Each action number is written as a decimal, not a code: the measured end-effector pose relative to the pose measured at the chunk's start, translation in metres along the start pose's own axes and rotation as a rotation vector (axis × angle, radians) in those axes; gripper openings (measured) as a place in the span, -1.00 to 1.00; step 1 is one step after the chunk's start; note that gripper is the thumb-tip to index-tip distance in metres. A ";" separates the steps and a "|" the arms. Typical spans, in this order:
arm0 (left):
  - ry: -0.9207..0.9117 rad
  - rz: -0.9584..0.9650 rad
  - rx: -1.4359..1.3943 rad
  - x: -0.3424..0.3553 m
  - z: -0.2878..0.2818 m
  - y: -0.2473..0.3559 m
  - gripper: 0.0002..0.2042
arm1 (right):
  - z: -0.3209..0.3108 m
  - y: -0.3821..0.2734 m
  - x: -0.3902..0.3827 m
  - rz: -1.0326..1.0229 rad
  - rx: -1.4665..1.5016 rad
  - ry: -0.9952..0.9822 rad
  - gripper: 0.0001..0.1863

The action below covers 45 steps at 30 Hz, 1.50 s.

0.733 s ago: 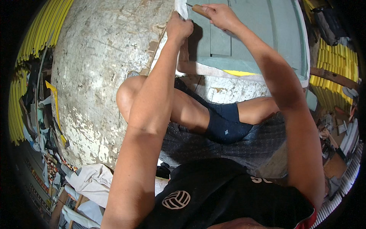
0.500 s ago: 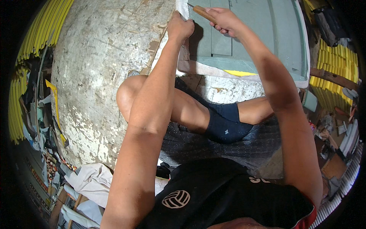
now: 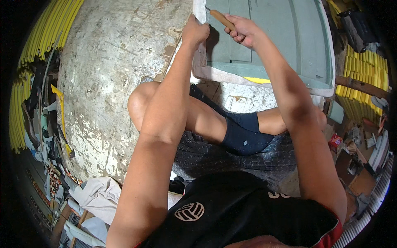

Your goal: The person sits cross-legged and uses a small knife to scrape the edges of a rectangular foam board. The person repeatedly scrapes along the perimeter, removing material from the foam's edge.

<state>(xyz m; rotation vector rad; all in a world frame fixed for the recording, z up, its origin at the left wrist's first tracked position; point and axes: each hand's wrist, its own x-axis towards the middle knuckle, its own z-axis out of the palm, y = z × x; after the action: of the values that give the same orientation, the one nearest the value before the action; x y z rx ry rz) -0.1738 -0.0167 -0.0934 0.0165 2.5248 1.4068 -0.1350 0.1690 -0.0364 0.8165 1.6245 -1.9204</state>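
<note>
A grey-green panel (image 3: 273,37) lies at the top, with whitish fabric (image 3: 231,77) wrapped along its edges. My left hand (image 3: 195,31) is closed at the panel's left edge, pinching the fabric there; its fingertips are partly hidden. In my right hand (image 3: 244,31), above the panel, is a wooden-handled tool (image 3: 222,20) with a thin metal shaft. The shaft points up and left toward the fabric edge, and what kind of tip it has cannot be made out. A strip of yellow (image 3: 257,80) shows at the panel's near edge.
I sit with bent legs on a worn, paint-flecked wooden surface (image 3: 99,103). Stacked yellow pieces (image 3: 49,29) stand at the left, and more yellow pieces (image 3: 357,78) at the right. Crumpled pale cloth (image 3: 97,196) lies lower left. Scraps and a red packet (image 3: 335,140) are at the right.
My right hand has shifted slightly down, and the tool now tilts more steeply. My right forearm has swung inward to the left. The left hand stays at the fabric edge.
</note>
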 end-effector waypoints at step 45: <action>-0.094 0.097 0.351 -0.009 0.010 0.023 -0.19 | -0.002 0.029 0.018 -1.007 -1.107 0.390 -0.54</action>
<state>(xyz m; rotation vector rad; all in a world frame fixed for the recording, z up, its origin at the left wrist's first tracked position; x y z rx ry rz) -0.1654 0.0031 -0.0768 0.2651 2.6868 0.9501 -0.1274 0.1660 -0.0691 -0.1867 3.2140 -0.8911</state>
